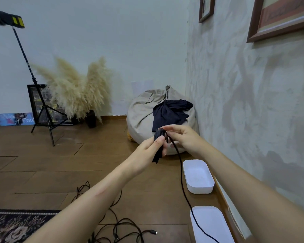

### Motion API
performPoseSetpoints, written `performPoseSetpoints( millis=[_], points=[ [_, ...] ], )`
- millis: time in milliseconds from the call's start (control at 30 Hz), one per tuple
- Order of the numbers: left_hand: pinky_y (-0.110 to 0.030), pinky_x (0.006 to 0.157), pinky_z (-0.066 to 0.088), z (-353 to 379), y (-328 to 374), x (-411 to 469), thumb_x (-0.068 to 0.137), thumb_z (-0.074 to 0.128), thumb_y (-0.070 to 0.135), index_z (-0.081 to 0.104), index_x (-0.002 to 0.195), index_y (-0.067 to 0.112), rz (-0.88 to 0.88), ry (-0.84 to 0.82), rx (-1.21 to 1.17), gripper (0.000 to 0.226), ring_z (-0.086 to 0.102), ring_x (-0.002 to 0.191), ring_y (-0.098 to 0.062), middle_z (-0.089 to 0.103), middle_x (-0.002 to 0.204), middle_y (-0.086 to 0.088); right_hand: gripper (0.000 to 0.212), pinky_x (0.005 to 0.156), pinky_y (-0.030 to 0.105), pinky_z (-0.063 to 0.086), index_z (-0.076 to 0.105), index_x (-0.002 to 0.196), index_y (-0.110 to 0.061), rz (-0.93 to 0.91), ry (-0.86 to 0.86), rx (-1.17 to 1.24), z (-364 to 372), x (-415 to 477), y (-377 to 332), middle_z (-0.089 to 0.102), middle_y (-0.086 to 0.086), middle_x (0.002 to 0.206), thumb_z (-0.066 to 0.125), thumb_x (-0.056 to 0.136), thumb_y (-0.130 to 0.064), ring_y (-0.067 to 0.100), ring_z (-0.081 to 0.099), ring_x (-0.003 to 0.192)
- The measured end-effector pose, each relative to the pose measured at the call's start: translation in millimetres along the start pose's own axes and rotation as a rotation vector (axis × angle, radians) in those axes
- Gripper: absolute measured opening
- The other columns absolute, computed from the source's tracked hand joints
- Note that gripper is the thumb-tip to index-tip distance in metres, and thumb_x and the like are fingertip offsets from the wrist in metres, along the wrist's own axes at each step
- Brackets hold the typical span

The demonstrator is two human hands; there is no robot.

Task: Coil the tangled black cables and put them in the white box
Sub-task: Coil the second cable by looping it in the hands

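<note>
My left hand (pixel 152 148) grips a small bundle of coiled black cable (pixel 159 146) held up in front of me. My right hand (pixel 182 137) pinches the same cable at the top of the bundle. The loose tail of that cable (pixel 182 186) hangs down from my hands and runs off the bottom edge across a white lid (pixel 212 225). The open white box (pixel 198 176) stands on the floor by the wall, below my right arm, with nothing visible inside. More tangled black cables (pixel 119 227) lie on the wooden floor at the lower middle, one ending in a plug (pixel 154 232).
A beige beanbag (pixel 142 116) with a dark cloth (pixel 170 113) on it sits in the corner behind my hands. A tripod stand (pixel 42 111), pampas grass (pixel 77 88) and a framed picture stand at the back left. A patterned rug (pixel 16 225) lies at the lower left. The wall runs close on the right.
</note>
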State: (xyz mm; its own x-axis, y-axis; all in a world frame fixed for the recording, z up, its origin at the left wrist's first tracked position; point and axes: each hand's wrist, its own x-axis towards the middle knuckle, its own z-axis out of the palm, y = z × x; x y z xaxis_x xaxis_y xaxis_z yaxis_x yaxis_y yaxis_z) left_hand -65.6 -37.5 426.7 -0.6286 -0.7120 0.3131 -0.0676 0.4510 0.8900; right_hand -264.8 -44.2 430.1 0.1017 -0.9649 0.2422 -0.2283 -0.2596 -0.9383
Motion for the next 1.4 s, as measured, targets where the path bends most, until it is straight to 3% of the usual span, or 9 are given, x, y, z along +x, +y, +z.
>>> performPoseSetpoints(
  millis=[133,300,433,567,667,800,933,1200,1400],
  points=[
    [-0.025,0.077,0.043,-3.4,-0.4,1.9,0.110,0.036,0.043,0.058,0.098,0.014,-0.013,0.042,-0.039,0.039,0.054,0.080,-0.011,0.057,0.081,0.003,0.029,0.078,0.025,0.056,0.066,0.131,-0.020,0.063,0.044,0.097,17.3,-3.8,4.4,0.073,0.013,0.110,0.048,0.108,-0.018,0.020,0.062,0.093],
    [-0.022,0.074,0.048,-6.2,-2.2,7.4,0.111,0.035,0.033,0.056,0.099,0.006,-0.025,0.114,-0.118,0.036,0.058,0.080,-0.016,0.056,0.082,-0.003,0.030,0.077,0.037,0.056,0.059,0.134,-0.021,0.096,-0.049,0.114,38.7,-7.5,8.7,0.066,-0.012,0.076,0.038,0.112,-0.020,0.012,0.061,0.071],
    [-0.035,0.074,0.047,-9.4,-6.3,13.1,0.102,0.049,0.053,0.061,0.094,0.013,-0.091,0.209,-0.283,0.043,0.057,0.080,-0.025,0.063,0.081,0.000,0.027,0.087,0.044,0.058,0.056,0.116,-0.034,0.190,-0.097,-0.013,53.1,-10.4,13.9,0.067,0.010,0.091,0.030,0.113,-0.024,0.022,0.064,0.079],
    [-0.035,0.078,0.041,-11.1,-15.4,19.9,0.091,0.054,0.052,0.061,0.093,0.016,-0.135,0.266,-0.356,0.036,0.056,0.079,-0.017,0.064,0.082,0.003,0.029,0.078,0.040,0.058,0.051,0.129,-0.018,0.208,-0.131,-0.106,69.3,-11.9,18.0,0.067,0.018,0.095,0.027,0.112,-0.017,0.025,0.063,0.078],
    [-0.029,0.076,0.041,-9.0,-17.4,23.2,0.100,0.053,0.046,0.059,0.094,0.017,-0.094,0.331,-0.295,0.030,0.055,0.080,-0.011,0.063,0.083,0.006,0.030,0.079,0.043,0.061,0.055,0.127,-0.004,0.235,-0.138,-0.109,73.9,-9.4,20.7,0.071,0.015,0.098,0.031,0.109,-0.010,0.024,0.064,0.075],
    [-0.034,0.097,0.042,-22.0,-25.2,29.1,0.106,0.050,0.043,0.058,0.092,0.022,-0.105,0.504,-0.228,0.026,0.060,0.095,-0.014,0.064,0.088,0.007,0.020,0.084,0.040,0.061,0.060,0.111,-0.010,0.302,-0.315,-0.181,85.1,-17.1,20.8,0.076,0.011,0.097,0.042,0.108,-0.019,0.022,0.071,0.078],
    [-0.017,0.079,0.041,-32.2,-38.2,26.8,0.108,0.045,0.040,0.057,0.102,0.009,-0.179,0.548,0.012,0.033,0.057,0.090,-0.008,0.061,0.091,0.007,0.022,0.061,0.032,0.058,0.065,0.103,-0.006,0.226,-0.262,-0.278,80.8,-11.6,6.5,0.068,0.008,0.076,0.047,0.106,-0.017,0.019,0.059,0.061],
    [-0.041,0.089,0.047,-28.6,-63.8,22.0,0.107,0.045,0.046,0.057,0.105,0.011,-0.285,0.369,0.329,0.037,0.060,0.098,-0.023,0.064,0.103,-0.005,0.014,0.070,0.030,0.049,0.069,0.095,-0.023,0.047,-0.288,-1.064,43.1,-1.4,-15.4,0.075,-0.002,0.090,0.058,0.100,-0.032,0.012,0.064,0.080],
    [-0.028,0.096,0.047,-17.3,-35.9,24.2,0.106,0.039,0.057,0.067,0.114,0.023,-0.161,0.157,0.046,0.044,0.065,0.103,-0.013,0.072,0.106,0.004,0.016,0.079,0.042,0.051,0.076,0.100,-0.030,-0.277,-0.002,-0.989,19.0,-0.6,-40.3,0.072,-0.011,0.084,0.060,0.097,-0.032,0.013,0.065,0.084]
  ],
)
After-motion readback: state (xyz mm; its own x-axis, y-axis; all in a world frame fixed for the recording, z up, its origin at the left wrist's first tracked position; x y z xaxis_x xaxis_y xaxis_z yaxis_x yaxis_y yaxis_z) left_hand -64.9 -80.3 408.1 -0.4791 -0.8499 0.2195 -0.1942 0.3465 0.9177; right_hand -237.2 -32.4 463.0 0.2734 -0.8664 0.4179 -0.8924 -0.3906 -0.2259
